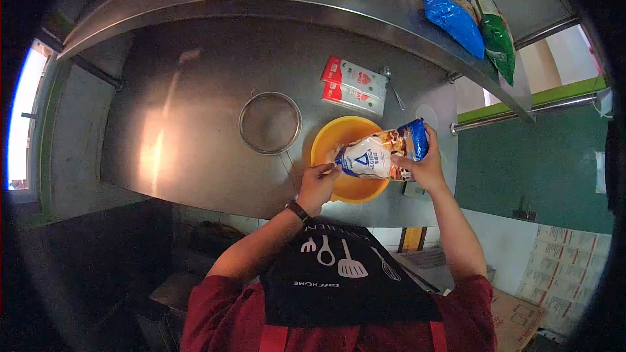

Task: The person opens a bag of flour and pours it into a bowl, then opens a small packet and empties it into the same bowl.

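Observation:
Both of my hands hold a flour bag point(373, 160), a blue and white plastic package with pictures of baked food. It lies tilted over a yellow bowl point(324, 135), which it partly hides. My left hand point(318, 186) pinches the bag's left end, and a dark band circles that wrist. My right hand point(425, 164) grips the right end, thumb on the front. What the bowl holds, if anything, cannot be made out behind the bag. Left of the bowl, a round mesh sieve point(270, 122) rests on the steel table, its handle pointing toward my left wrist.
Two red and white packs point(354, 86) lie behind the bowl, with a metal spoon point(395, 91) beside them. A steel shelf point(293, 5) spans the table above; blue point(454, 21) and green point(498, 42) bags sit at its right end. A window point(26, 111) is at far left.

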A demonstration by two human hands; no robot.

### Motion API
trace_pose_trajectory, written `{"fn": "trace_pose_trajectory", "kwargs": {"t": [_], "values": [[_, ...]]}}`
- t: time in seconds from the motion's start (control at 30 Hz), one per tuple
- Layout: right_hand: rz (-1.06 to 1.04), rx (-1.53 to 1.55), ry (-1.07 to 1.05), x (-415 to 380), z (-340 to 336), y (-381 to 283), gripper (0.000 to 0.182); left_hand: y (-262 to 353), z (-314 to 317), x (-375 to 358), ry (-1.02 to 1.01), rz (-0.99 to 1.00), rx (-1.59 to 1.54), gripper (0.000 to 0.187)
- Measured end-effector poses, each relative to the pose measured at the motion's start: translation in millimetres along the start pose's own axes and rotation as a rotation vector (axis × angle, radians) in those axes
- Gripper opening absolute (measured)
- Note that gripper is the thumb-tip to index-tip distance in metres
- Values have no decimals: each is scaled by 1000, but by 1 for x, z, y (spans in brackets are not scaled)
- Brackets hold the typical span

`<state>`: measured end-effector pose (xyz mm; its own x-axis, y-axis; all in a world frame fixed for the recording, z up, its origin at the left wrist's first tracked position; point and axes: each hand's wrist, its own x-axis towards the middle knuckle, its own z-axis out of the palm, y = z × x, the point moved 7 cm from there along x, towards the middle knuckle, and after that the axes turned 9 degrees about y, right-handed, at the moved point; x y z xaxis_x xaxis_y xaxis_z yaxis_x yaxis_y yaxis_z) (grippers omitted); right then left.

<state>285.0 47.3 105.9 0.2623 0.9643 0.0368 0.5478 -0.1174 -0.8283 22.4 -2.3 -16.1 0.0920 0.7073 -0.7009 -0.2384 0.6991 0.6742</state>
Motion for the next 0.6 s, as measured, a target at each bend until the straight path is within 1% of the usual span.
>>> {"fn": "trace_pose_trajectory", "kwargs": {"t": [0.07,0.1,0.17,0.2,0.27,0.3,0.37,0.4,0.47,0.5,0.57,0.6], "values": [[-21,-40,12,0,-2,-10,99,-3,-10,7,108,289,187,34],[-20,-38,12,0,-3,-15,99,-12,-13,14,109,290,188,34],[-22,-117,-19,2,-1,-20,99,-7,-18,16,143,616,372,41],[-25,-116,-19,3,1,-19,99,9,-16,4,144,618,371,41],[-36,-132,-20,4,4,-16,98,41,-11,-22,186,655,564,46],[-40,-133,-22,4,5,-16,98,44,-10,-23,189,657,560,46],[-88,-212,-25,4,5,-24,96,53,-3,-33,193,747,727,41],[-91,-211,-28,3,6,-29,96,55,-1,-35,197,748,725,41],[-85,-283,-54,2,11,-38,96,64,7,-41,216,912,842,54],[-85,-284,-53,0,12,-45,96,68,7,-41,215,913,842,54],[-121,-355,-83,-5,19,-57,95,86,19,-55,191,1282,919,82],[-131,-375,-81,-8,21,-59,93,86,21,-54,191,1283,919,82]]}}
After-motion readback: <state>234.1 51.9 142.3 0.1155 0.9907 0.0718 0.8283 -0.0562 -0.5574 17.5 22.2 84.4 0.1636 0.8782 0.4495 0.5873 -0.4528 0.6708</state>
